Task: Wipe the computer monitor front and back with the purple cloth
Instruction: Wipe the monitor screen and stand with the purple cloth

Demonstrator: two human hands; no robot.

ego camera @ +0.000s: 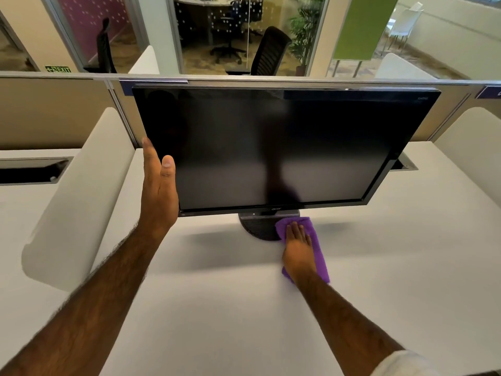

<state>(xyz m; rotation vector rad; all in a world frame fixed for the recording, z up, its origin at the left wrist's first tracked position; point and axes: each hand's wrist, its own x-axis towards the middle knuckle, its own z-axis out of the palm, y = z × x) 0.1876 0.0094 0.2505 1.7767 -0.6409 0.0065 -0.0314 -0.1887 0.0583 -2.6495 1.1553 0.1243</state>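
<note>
Monitor [271, 147] touches left hand [158, 196]; right hand [298, 248] presses cloth [320, 253].

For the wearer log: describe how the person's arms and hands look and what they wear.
Both hands are bare: the left hand and the right hand show no gloves, rings or watch. Both forearms are uncovered and hairy. An off-white sleeve covers the right arm near the frame's lower edge; none shows on the left.

Screen: wide black plastic-framed monitor [271, 147], glossy, reflective.
Cloth: soft purple fabric cloth [314, 240], matt, fuzzy.
Surface: smooth white matt surface [217, 308].
Stand: round black ribbed base [257, 226].
</note>
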